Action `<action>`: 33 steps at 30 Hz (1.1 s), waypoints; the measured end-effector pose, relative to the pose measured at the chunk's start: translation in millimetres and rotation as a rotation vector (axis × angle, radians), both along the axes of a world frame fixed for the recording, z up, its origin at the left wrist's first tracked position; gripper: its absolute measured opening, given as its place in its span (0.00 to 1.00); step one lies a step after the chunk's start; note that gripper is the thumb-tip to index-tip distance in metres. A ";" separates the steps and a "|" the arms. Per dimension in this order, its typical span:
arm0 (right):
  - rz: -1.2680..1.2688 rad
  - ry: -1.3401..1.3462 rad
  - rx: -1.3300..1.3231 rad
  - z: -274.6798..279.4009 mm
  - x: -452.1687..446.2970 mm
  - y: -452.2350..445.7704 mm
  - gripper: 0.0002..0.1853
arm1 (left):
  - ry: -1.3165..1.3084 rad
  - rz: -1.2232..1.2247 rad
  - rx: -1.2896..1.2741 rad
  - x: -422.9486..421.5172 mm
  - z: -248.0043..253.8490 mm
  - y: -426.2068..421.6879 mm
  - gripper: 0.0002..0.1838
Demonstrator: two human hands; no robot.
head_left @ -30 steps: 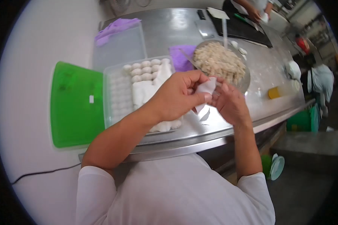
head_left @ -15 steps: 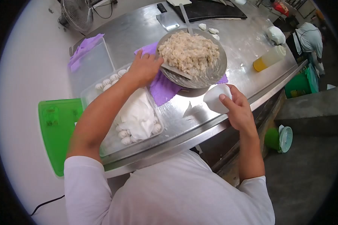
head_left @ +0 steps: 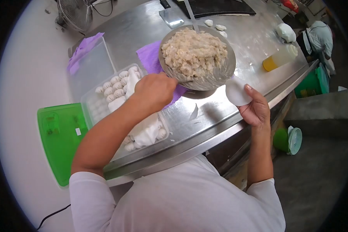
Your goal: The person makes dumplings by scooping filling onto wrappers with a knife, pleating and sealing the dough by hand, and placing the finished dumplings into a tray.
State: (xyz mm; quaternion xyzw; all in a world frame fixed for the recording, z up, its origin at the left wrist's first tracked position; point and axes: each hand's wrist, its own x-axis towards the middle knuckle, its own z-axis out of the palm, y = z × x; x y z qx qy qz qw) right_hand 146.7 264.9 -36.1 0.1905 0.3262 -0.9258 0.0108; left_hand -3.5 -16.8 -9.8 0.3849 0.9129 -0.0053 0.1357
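Observation:
My left hand (head_left: 155, 91) is closed around the end of a flat metal filling spatula (head_left: 185, 81), whose blade lies in the metal bowl (head_left: 216, 79) at its near left edge. Pale, lumpy filling (head_left: 194, 52) is heaped in that bowl. On the fingers of my right hand (head_left: 256, 109) rests a thin, round dough wrapper (head_left: 236, 92), held by the thumb at its edge. Below my left forearm, pleated dumplings (head_left: 114, 87) sit in rows in a clear plastic box, partly covered by a white cloth (head_left: 145, 133).
Purple cloth (head_left: 149, 58) lies under the bowl. A cleaver (head_left: 171, 18), small dough pieces (head_left: 220, 28), a bottle with yellow liquid (head_left: 278, 58) and a wrapped white lump (head_left: 286, 33) are on the steel table. A green lid (head_left: 58, 143) is at left. Another person (head_left: 320, 38) bends at right.
My left hand has closed on the spatula and turned knuckles up, coming nearer and to the right. My right hand has moved right with the wrapper, its palm opening upward.

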 end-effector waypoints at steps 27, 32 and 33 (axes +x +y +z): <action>-0.011 -0.231 -0.196 -11.1 -25.5 -29.1 0.24 | -0.267 -0.084 0.397 40.2 -5.9 -0.3 0.22; -0.026 -0.308 -0.087 -9.5 -20.5 -24.7 0.23 | -0.431 -0.006 0.370 1.2 29.8 -13.8 0.20; -0.005 -0.314 -0.055 -7.7 -21.4 -24.1 0.22 | -0.248 -0.001 0.335 -5.0 23.9 -11.4 0.20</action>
